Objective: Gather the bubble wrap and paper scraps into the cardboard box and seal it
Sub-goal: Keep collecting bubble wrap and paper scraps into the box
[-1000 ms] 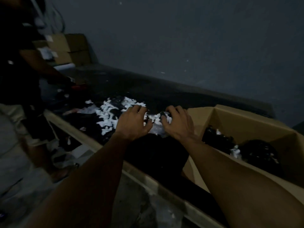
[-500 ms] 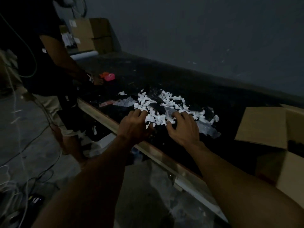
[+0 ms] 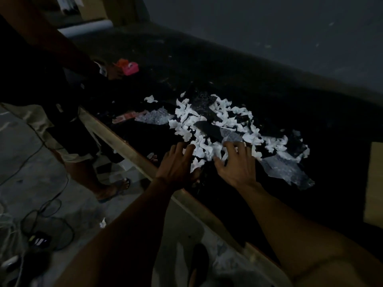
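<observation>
A spread of torn white paper scraps lies on the black table top, mixed with clear bubble wrap pieces and another bubble wrap piece at its left. My left hand and my right hand rest palm down at the near edge of the pile, fingers spread over the nearest scraps. Neither hand visibly grips anything. Only a sliver of the cardboard box shows at the right frame edge.
Another person stands at the table's left, a hand by a pink object. The table's wooden front edge runs diagonally. Cables lie on the floor below. More cardboard boxes stand at the far end.
The view has swung left, so the cardboard box has slid almost out of sight at the right. Both hands have stayed at the near edge of the scrap pile, fingers now spread wider.
</observation>
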Tool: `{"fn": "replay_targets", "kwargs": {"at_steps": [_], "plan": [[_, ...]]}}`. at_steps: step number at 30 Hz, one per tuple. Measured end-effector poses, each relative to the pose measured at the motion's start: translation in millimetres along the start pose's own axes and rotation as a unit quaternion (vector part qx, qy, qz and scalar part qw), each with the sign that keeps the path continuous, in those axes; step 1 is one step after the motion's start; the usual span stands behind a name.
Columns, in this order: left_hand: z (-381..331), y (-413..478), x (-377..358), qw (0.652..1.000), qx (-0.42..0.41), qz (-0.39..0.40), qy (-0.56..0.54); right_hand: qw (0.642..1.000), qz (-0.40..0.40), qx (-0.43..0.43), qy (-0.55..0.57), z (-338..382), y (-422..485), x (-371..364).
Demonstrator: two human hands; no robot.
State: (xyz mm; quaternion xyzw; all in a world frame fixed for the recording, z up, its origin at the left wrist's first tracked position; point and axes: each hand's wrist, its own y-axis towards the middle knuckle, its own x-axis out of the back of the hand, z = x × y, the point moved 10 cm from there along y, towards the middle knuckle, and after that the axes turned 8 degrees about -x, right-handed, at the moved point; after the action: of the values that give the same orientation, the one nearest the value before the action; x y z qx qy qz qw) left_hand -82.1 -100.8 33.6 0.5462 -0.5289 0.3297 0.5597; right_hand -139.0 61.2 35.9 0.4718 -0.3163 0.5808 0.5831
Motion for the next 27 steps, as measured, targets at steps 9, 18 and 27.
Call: {"fn": "replay_targets", "kwargs": {"at_steps": [9,18,27], "plan": [[35,52,-96,0.993,0.038,0.105,-0.033,0.991,0.108,-0.079,0.012,-35,70,-71],[52,124,-113,0.975,-0.160,0.152,0.019,0.996,0.088,-0.002,-0.025,-33,78,-107],[43,129,-135,0.969,-0.217,0.063,-0.096,0.997,0.030,-0.036,0.057,-39,82,-105]]}}
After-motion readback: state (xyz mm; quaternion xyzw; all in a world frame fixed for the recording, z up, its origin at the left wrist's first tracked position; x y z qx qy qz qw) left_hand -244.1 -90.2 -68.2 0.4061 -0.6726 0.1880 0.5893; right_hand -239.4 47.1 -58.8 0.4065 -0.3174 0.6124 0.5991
